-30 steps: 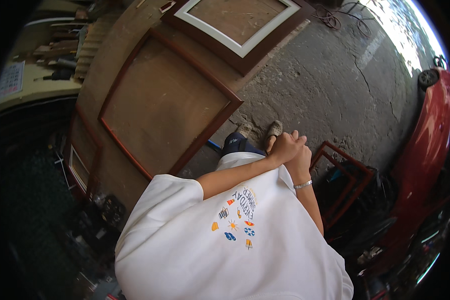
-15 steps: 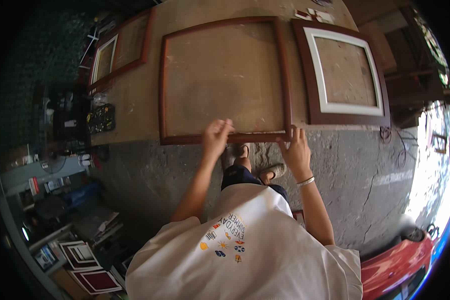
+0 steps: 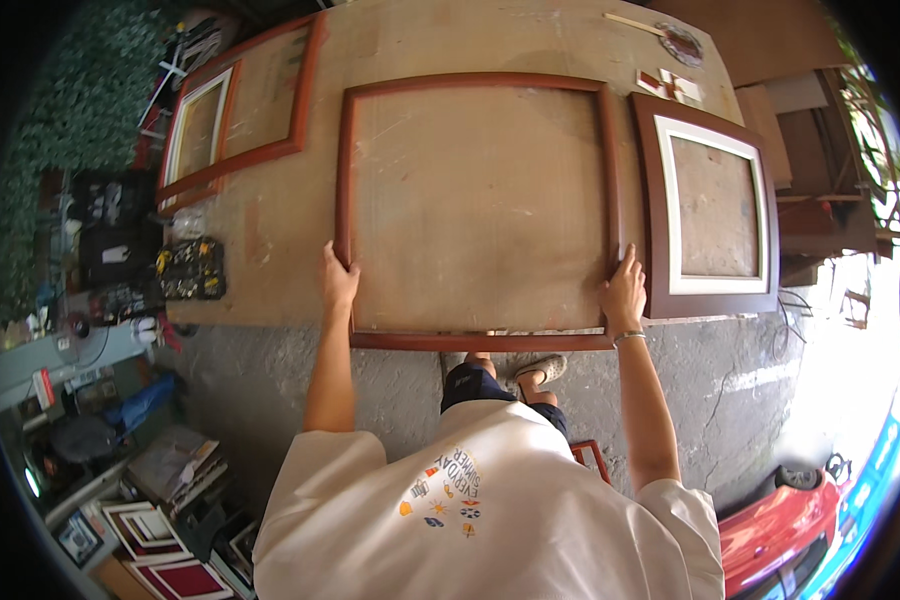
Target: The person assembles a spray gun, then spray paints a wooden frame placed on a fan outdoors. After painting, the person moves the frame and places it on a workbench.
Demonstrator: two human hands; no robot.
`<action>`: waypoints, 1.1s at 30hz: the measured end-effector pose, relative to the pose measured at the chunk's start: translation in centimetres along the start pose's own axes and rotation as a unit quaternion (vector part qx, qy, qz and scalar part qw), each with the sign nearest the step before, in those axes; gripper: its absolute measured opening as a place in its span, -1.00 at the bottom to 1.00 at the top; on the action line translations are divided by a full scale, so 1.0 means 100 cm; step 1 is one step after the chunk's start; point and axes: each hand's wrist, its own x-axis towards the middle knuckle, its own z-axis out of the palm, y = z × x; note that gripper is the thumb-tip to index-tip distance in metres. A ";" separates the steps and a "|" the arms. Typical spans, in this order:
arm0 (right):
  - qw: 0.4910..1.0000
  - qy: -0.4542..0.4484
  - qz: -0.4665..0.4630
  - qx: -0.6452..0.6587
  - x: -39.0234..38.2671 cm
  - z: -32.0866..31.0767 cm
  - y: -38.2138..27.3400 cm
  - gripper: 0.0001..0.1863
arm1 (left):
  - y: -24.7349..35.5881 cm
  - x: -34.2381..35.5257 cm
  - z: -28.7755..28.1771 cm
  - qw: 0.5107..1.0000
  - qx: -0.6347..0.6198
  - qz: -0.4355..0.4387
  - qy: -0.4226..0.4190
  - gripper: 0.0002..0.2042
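A large empty picture frame (image 3: 480, 80) of reddish-brown wood lies on the brown tabletop (image 3: 275, 245), its near rail jutting slightly past the table's front edge. My left hand (image 3: 340, 285) grips the left rail near its lower end, thumb on the inner side. On the opposite rail, my right hand (image 3: 624, 292) is closed round the wood, with fingers pointing away from me. Bare tabletop shows through the opening. Just right of my right hand lies a dark brown frame (image 3: 712, 305) with a white inner border.
Red-brown frames (image 3: 306, 95) lie at the far left, one inside another. A black tray of small tools (image 3: 192, 268) sits at the table's left corner. White corner pieces (image 3: 670, 86) and a round dish (image 3: 681, 45) lie at the back right. A red car (image 3: 780, 530) stands behind right.
My hands have gone from the near rail to the two side rails, and both now grip the frame. My view has shifted, showing more of the table's far side.
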 end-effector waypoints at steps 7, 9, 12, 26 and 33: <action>0.990 0.026 0.016 0.141 0.010 0.010 0.015 -0.02 | -0.013 0.030 -0.031 0.966 -0.207 -0.043 -0.148 -0.37; 0.932 -0.064 0.085 0.348 0.011 -0.015 0.022 -0.18 | 0.002 0.041 -0.052 0.899 -0.347 -0.129 -0.235 -0.51; 0.804 -0.172 0.120 0.556 0.029 -0.017 0.045 -0.50 | -0.011 0.060 -0.053 0.857 -0.427 -0.205 -0.202 -0.61; 0.655 -0.046 0.032 0.754 -0.069 -0.140 0.093 -0.58 | 0.057 0.007 -0.085 0.782 -0.589 -0.082 -0.188 -0.55; 0.571 0.069 0.009 0.818 -0.146 -0.166 0.239 -0.47 | 0.229 -0.050 -0.096 0.748 -0.603 0.056 -0.272 -0.53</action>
